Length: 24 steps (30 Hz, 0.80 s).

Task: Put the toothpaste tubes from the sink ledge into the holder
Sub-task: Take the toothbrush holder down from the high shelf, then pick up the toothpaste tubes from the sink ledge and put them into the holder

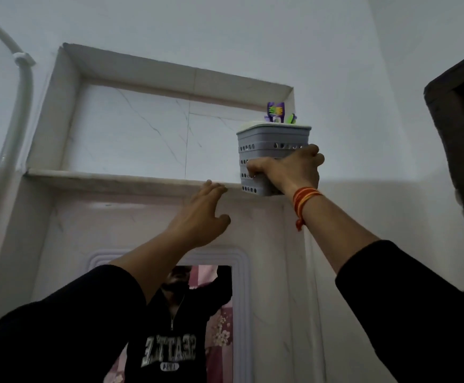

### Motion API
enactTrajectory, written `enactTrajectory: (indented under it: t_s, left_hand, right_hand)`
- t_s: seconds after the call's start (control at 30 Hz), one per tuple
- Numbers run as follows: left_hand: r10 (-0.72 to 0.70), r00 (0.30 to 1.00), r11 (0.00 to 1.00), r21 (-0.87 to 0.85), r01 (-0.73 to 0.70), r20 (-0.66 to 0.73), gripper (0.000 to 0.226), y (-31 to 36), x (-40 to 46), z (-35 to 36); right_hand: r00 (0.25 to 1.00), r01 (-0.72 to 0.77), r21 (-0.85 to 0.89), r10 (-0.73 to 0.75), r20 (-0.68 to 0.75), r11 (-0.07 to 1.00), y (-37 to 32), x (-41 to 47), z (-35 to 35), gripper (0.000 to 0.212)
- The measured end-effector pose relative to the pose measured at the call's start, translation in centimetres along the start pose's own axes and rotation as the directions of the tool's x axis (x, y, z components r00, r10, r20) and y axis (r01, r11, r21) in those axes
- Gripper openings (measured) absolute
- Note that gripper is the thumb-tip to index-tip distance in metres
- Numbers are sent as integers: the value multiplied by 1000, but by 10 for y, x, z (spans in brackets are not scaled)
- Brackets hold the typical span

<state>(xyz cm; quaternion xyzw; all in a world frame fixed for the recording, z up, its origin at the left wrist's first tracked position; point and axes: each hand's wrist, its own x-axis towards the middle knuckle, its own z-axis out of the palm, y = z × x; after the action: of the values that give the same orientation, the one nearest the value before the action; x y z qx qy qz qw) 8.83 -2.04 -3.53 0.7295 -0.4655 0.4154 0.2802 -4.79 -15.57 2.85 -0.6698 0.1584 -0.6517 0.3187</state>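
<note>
Black sleeves fill the bottom of the view, both arms reaching upward. Of the two hands, the right hand (289,170) is wrapped around the lower side of the holder (272,150), a grey perforated plastic basket, with the fingers curled over its front wall and the thumb up along the right side. A red and orange thread band (304,199) circles that wrist. The left hand (200,214) holds nothing: its fingers are spread and straight, their tips touching the front edge of the shelf (114,179), the thumb hanging loose below.

The holder is at the right end of that marble shelf, inside a recessed wall niche (131,128); its base overlaps the shelf edge, and whether it rests there or is lifted clear cannot be told. Purple and green toothbrush heads (276,113) stick up out of its top, beside something white at the rim that is too indistinct to name. No toothpaste tube can be made out for certain.

Below the shelf a mirror (197,313) reflects the person in a black lettered top. A white pipe (18,106) runs down the left wall.
</note>
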Motion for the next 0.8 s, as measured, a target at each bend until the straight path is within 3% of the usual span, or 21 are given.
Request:
enactTrajectory:
  t_s: [0.13,0.3,0.47,0.6,0.8]
  left_hand:
    - [-67,998,991,-116,66,-8,57,4,-47,2]
    - [-137,987,942,-296,156,83,39,-3,-132,25]
    - [-179,932,916,-292,275,316,35,-12,-248,74]
    - [-284,763,893,-128,431,581,41,-27,-339,123]
    - [-321,387,879,120,461,864,47,-53,-442,173]
  right_hand:
    - [997,15,47,-19,76,999,25,-56,-8,118]
    - [992,5,129,-22,126,992,94,-151,-6,119]
    - [981,-28,88,10,195,996,184,-273,-11,114]
    - [963,-131,-18,132,236,991,258,-370,-21,116]
    - [911,-257,-200,307,277,945,342,-491,-40,112]
